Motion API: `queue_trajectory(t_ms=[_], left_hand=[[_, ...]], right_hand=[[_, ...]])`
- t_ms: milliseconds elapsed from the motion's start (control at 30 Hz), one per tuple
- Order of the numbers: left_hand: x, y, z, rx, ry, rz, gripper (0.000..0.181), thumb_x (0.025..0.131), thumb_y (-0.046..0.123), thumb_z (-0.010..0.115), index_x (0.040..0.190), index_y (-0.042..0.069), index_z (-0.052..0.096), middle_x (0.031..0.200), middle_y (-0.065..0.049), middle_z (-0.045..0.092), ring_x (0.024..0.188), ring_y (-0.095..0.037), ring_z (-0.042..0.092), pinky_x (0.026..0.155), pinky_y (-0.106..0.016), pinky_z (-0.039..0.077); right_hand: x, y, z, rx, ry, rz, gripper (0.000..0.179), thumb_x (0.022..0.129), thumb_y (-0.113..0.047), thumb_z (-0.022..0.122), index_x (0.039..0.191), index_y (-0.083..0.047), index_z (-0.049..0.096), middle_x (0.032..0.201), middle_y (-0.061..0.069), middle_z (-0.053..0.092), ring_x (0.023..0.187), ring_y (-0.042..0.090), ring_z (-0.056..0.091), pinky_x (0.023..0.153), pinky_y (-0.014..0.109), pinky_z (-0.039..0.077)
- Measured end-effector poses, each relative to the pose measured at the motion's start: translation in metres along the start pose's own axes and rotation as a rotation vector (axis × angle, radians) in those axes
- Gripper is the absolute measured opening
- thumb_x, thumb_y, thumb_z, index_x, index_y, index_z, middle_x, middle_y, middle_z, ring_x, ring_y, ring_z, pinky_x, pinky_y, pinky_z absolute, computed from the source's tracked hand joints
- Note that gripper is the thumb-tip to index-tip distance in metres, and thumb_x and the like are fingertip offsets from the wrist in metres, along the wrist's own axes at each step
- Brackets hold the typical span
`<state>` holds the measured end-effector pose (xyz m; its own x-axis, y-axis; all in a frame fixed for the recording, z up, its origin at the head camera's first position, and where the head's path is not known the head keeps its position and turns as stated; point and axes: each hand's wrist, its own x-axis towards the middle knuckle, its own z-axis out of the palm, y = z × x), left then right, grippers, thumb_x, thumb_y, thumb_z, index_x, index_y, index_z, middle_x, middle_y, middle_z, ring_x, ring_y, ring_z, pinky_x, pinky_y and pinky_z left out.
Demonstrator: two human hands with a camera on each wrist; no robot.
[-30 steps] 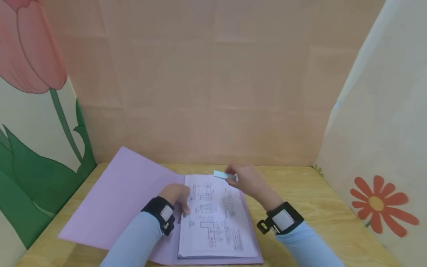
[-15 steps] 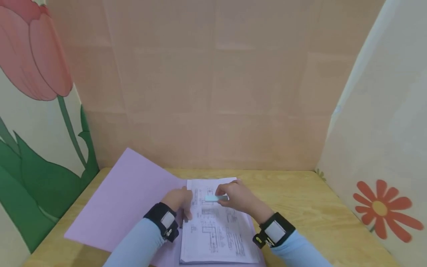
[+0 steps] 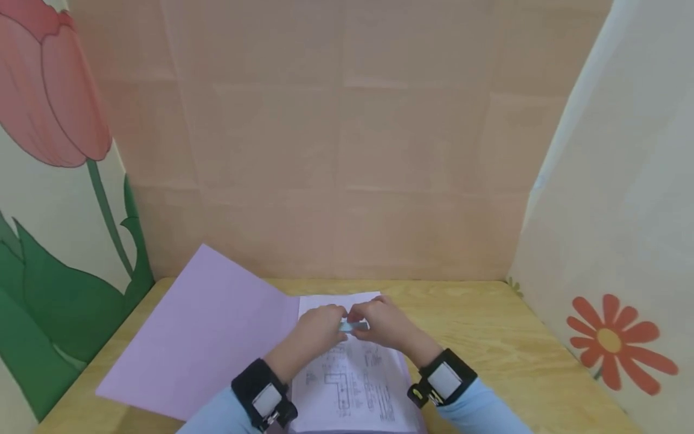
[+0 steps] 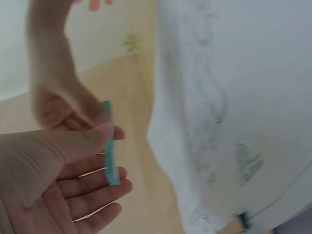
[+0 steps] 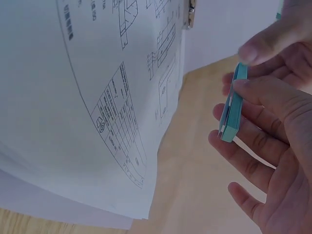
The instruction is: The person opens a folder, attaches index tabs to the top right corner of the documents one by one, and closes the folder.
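A narrow teal pad of sticky notes [image 5: 233, 109], its layered edge showing in the right wrist view, is between my two hands over the printed sheets. My right hand [image 3: 387, 324] pinches one end between thumb and fingers. At the other end my left hand [image 3: 320, 328] has its thumb and fingertips on the pad [image 4: 111, 156]. Below them lies a stack of white sheets [image 3: 358, 392] with technical drawings, inside an open lilac folder [image 3: 217, 337]. The hands cover the upper part of the top sheet.
The folder's cover leans up to the left. A metal clip [image 5: 189, 14] sits by the sheets' inner edge. Beneath is a wooden table [image 3: 488, 337], with a brown-papered wall [image 3: 336, 150] behind and flower-decorated walls at both sides.
My right hand came down and left over the sheets with the sticky-note pad. The left hand left the sheets' inner edge, moved right and took the pad's other end.
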<state>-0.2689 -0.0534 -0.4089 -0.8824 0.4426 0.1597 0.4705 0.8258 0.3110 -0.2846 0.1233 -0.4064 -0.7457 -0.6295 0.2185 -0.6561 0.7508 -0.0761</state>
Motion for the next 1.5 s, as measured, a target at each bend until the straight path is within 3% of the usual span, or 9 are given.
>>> queue_trajectory(t_ms=[167,733,1033,1167,1300,1500], left_hand=[[0.0,-0.002,0.008,-0.044,0.041,-0.029,0.018,0.08,0.024,0.077,0.095,0.015,0.071,0.085,0.003,0.071,0.075,-0.011,0.066,0.068,-0.026,0.054],[-0.003,-0.005,0.002,-0.105,0.004,-0.06,0.019,0.083,0.024,0.075,0.1,0.016,0.073,0.091,0.002,0.073,0.081,-0.011,0.067,0.074,-0.027,0.055],[0.0,0.0,0.007,-0.114,-0.002,-0.065,0.021,0.082,0.023,0.077,0.102,0.016,0.073,0.094,0.002,0.073,0.083,-0.011,0.067,0.077,-0.028,0.056],[0.0,-0.001,0.009,-0.107,0.003,-0.06,0.02,0.082,0.023,0.077,0.101,0.016,0.073,0.093,0.002,0.073,0.082,-0.011,0.067,0.076,-0.027,0.056],[-0.001,-0.003,0.009,-0.102,0.004,-0.06,0.02,0.082,0.024,0.076,0.1,0.016,0.073,0.092,0.002,0.073,0.082,-0.012,0.068,0.075,-0.027,0.056],[-0.001,-0.003,0.008,-0.099,0.015,-0.06,0.027,0.081,0.025,0.077,0.106,0.015,0.072,0.096,0.0,0.074,0.084,-0.013,0.069,0.076,-0.027,0.056]], right_hand=[[0.001,-0.002,-0.003,0.007,-0.008,0.003,0.014,0.082,-0.024,0.076,0.093,-0.018,0.07,0.088,-0.008,0.073,0.083,0.01,0.067,0.088,0.04,0.04],[-0.001,-0.002,-0.014,0.012,-0.001,0.021,0.014,0.081,-0.024,0.078,0.093,-0.018,0.074,0.091,-0.007,0.073,0.087,0.015,0.069,0.096,0.052,0.04],[-0.003,0.001,-0.017,-0.008,-0.003,0.024,0.017,0.082,-0.027,0.077,0.096,-0.019,0.074,0.094,-0.008,0.073,0.089,0.012,0.068,0.092,0.047,0.042],[-0.004,0.0,-0.018,0.093,-0.024,0.071,0.016,0.083,-0.025,0.076,0.097,-0.018,0.073,0.092,-0.007,0.072,0.086,0.014,0.067,0.088,0.041,0.048],[-0.002,-0.006,-0.016,0.25,-0.031,0.158,0.008,0.087,-0.021,0.072,0.095,-0.018,0.071,0.086,-0.009,0.068,0.081,0.01,0.062,0.075,0.03,0.052],[0.0,-0.025,-0.016,0.32,0.084,0.222,0.012,0.087,-0.012,0.07,0.095,-0.018,0.063,0.074,-0.011,0.06,0.067,0.005,0.053,0.064,0.023,0.046]])
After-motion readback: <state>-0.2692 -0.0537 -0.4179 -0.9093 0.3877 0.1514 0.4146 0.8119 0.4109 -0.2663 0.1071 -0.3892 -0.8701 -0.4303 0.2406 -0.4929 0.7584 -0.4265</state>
